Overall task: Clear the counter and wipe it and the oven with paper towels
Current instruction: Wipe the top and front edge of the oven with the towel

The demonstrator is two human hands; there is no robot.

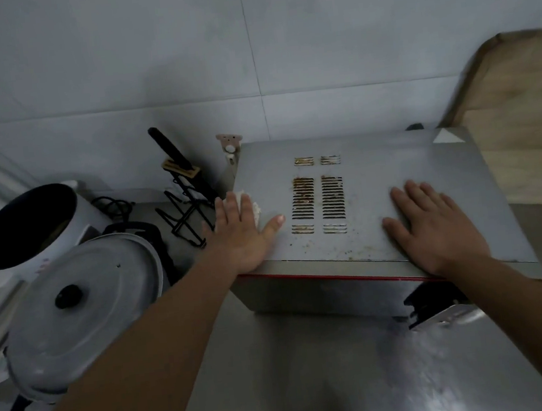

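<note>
A steel oven (375, 164) with a red trim line sits on the steel counter (330, 366). Its top has rusty vent slots and scattered crumbs near the front edge. My left hand (242, 231) lies flat with straight fingers on the oven's left top edge, pressing a white paper towel (256, 210) that shows past the fingertips. My right hand (432, 225) rests flat on the right part of the oven top, fingers spread, holding nothing.
On the left stand a large grey pot with a lid (83, 308), a white cooker with a dark inner bowl (31, 227) and a black wire rack with a knife (184, 187). A wooden board (518, 119) leans at the right. Tiled wall behind.
</note>
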